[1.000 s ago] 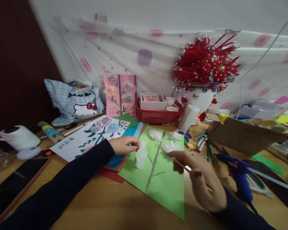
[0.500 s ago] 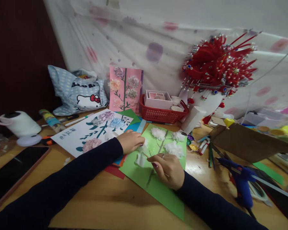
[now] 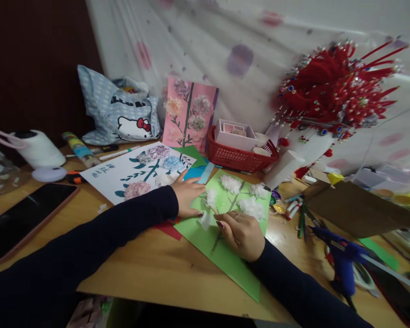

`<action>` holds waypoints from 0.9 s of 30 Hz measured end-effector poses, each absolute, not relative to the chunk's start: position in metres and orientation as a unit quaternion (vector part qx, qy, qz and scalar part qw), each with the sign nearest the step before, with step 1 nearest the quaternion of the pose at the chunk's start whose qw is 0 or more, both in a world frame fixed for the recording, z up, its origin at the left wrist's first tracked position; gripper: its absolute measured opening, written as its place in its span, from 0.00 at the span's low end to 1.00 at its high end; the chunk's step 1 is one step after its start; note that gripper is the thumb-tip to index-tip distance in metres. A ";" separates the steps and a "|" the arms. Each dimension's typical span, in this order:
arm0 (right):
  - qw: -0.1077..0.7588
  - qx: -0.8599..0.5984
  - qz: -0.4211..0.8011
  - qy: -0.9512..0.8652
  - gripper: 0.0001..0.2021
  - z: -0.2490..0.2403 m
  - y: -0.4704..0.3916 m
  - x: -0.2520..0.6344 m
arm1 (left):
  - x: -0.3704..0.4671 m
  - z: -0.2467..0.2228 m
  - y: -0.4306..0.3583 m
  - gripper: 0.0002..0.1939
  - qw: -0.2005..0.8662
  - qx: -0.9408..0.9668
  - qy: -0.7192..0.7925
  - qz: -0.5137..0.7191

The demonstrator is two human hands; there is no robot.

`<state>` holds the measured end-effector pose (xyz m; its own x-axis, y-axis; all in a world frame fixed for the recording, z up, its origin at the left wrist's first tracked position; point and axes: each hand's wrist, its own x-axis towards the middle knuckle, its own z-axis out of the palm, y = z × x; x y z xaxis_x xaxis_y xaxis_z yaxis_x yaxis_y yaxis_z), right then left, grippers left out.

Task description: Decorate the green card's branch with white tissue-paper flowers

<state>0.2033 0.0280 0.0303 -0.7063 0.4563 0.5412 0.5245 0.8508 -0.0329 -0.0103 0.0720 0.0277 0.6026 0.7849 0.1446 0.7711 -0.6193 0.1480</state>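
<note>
A sheet of light green paper point(image 3: 198, 237) lies on the table with white tissue flowers point(image 3: 252, 207) and a dark stem stuck on it. My right hand point(image 3: 242, 234) is closed in a pinch on a thin stick point(image 3: 214, 210), its tip at the left-hand white flower point(image 3: 210, 198). Just below that tip lies a loose piece of white tissue point(image 3: 205, 220). My left hand point(image 3: 187, 197) rests at the paper's left edge, fingers spread and holding nothing, its thumb near the tissue piece. Clear glue-like dots point(image 3: 220, 203) glint on the paper.
Left of the green paper lies a white sheet with paper flowers point(image 3: 105, 182). A phone point(image 3: 30, 218) lies at far left. Behind stand a pink flower card point(image 3: 172, 130) and a red basket point(image 3: 239, 160). A blue glue gun point(image 3: 343, 259) and cardboard point(image 3: 348, 209) are at right.
My left hand has gone from bunched fingers at the white flower to spread fingers at the paper's edge. The stick's tip has moved up to the flower. The whole view has shifted.
</note>
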 end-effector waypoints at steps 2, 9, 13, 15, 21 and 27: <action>0.267 -0.267 -0.064 -0.924 0.17 0.030 0.028 0.201 | -0.012 0.026 0.071 0.37 0.049 0.895 0.436 0.082; 0.224 -0.265 -0.106 -0.932 0.18 0.029 0.025 0.193 | -0.020 0.024 0.079 0.38 0.092 0.895 0.431 0.066; 0.222 -0.265 -0.122 -0.930 0.17 0.025 0.024 0.190 | -0.021 0.023 0.080 0.38 0.092 0.895 0.431 0.067; 0.222 -0.266 -0.125 -0.930 0.17 0.024 0.024 0.188 | -0.021 0.023 0.080 0.37 0.091 0.896 0.430 0.072; 0.217 -0.297 -0.105 -0.924 0.19 0.028 0.028 0.185 | -0.021 0.022 0.080 0.38 0.101 0.896 0.425 0.079; 0.219 -0.311 -0.083 -0.921 0.20 0.030 0.029 0.183 | -0.022 0.019 0.082 0.38 0.109 0.894 0.425 0.089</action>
<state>0.1826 0.0294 0.0302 -0.7107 0.5369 0.4546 0.6093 0.7927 0.0165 -0.0220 0.0820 0.0189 0.6223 0.7799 0.0671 0.7409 -0.6145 0.2711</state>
